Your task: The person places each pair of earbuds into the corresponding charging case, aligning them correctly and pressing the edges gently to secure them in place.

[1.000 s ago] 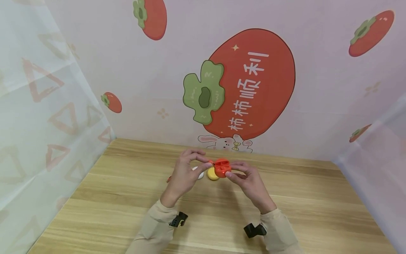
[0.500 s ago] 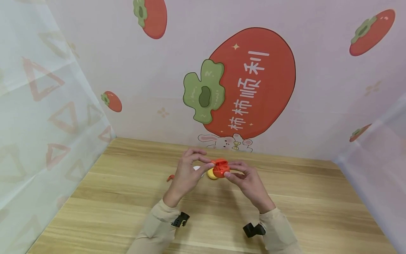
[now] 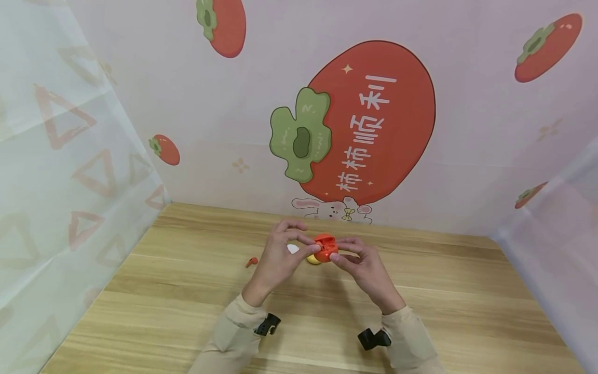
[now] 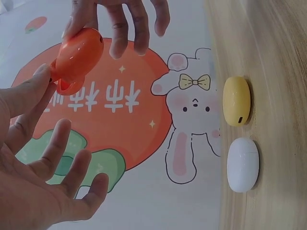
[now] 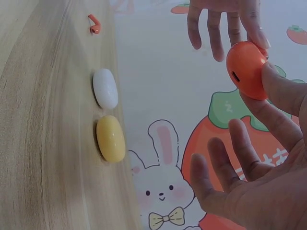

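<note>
My right hand (image 3: 366,265) grips an orange-red earbud case (image 3: 329,252) between thumb and fingers, its lid standing up and its slots facing me. The case is held in the air above the table. At its left side my left hand (image 3: 279,259) pinches a small orange-red earbud (image 4: 53,73) between thumb and index finger, right at the case's inner slots. Those fingertips mostly hide the earbud. The other fingers of the left hand are spread apart in the left wrist view. Another orange-red earbud (image 3: 252,262) lies on the table left of the left hand.
A glossy yellow case (image 4: 236,101) and a white case (image 4: 243,165) lie side by side on the wooden table (image 3: 196,306), beyond the hands. Printed cloth walls (image 3: 224,119) enclose the back and sides. Each wrist wears a black camera mount (image 3: 374,338).
The left hand has shifted slightly right, bringing its earbud from beside the case to its slots. The case has moved a little left. The loose earbud on the table has come into full sight.
</note>
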A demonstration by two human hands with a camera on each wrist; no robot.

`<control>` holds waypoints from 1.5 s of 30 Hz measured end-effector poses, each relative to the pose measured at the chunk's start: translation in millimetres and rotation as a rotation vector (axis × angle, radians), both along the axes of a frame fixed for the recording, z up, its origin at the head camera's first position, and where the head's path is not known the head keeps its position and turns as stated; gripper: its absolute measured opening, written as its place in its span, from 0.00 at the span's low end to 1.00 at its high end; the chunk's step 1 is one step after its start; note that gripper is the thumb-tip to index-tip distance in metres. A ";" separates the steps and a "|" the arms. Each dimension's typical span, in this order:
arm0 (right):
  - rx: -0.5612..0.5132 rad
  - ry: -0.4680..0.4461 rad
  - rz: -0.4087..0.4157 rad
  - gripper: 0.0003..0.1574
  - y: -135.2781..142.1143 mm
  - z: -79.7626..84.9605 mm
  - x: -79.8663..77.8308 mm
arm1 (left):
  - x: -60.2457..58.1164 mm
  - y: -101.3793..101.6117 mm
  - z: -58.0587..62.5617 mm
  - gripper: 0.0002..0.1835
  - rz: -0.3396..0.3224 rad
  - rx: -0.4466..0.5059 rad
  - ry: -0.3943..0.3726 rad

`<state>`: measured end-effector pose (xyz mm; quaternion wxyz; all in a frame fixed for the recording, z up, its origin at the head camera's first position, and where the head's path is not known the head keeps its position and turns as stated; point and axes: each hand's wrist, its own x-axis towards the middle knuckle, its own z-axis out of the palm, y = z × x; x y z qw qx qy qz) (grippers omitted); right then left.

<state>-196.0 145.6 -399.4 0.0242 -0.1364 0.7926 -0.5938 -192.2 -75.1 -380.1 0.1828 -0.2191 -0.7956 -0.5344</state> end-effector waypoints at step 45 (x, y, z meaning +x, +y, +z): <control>-0.049 -0.032 -0.068 0.19 2.4 3.3 -2.1 | -6.4 -46.8 8.9 0.10 0.137 -0.277 -0.105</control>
